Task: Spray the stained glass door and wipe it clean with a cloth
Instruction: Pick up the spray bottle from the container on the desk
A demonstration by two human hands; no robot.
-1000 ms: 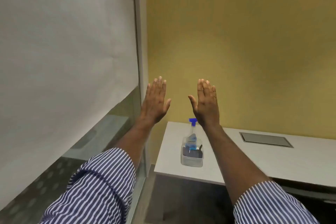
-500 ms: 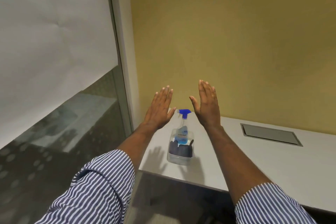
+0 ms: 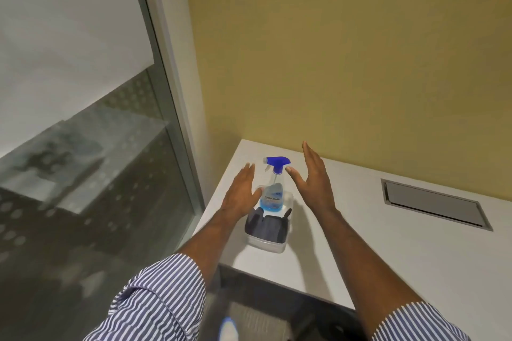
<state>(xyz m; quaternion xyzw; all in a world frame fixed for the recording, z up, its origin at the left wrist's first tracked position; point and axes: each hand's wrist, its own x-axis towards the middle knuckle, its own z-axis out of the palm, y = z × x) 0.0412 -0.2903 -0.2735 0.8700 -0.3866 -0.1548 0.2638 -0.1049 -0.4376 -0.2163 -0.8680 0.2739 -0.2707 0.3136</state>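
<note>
A yellow wall (image 3: pixel 346 63) backs a white table (image 3: pixel 374 243) set in the corner beside the glass door (image 3: pixel 91 174), whose lower pane looks grey and blotchy under a white sheet. Near the table's 9 o'clock edge sits a clear tub (image 3: pixel 267 243) holding a spray bottle (image 3: pixel 273 188) with a blue trigger head and pale blue liquid, upright, and a dark cloth (image 3: pixel 266 225) at its 6 o'clock. The left hand (image 3: pixel 239 194) and right hand (image 3: pixel 314 183) flank the bottle, fingers straight, holding nothing.
</note>
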